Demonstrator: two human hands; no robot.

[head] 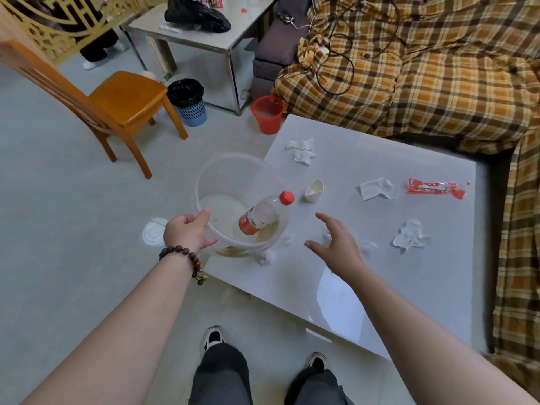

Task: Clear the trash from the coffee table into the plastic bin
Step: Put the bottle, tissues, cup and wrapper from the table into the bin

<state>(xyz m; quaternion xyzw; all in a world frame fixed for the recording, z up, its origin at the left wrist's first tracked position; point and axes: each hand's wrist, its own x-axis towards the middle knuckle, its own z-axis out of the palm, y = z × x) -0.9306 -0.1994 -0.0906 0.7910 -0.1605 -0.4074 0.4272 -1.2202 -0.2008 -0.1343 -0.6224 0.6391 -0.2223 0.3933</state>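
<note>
Left hand (187, 230) fingers pinching the clear bin (233, 176) rim, right hand (336, 244) fingers spread over what may be crumpled wrap; the bottle (260, 216) could tip the bin off the counter (365, 287) edge.

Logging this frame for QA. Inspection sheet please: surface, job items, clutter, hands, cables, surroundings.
Surface: white glossy coffee table, trash scattered on it.
Job's things: clear plastic bin held at the table's left edge; bottle with red cap inside it. On the table: paper cup, red wrapper, crumpled tissues, small scraps.
Clutter: round lid on the floor.
Hands: left hand grips the bin's rim; right hand open over the table, holding nothing.
Cables: black cable looped on the plaid sofa.
Surroundings: wooden chair, blue basket, red basket, second table.
</note>
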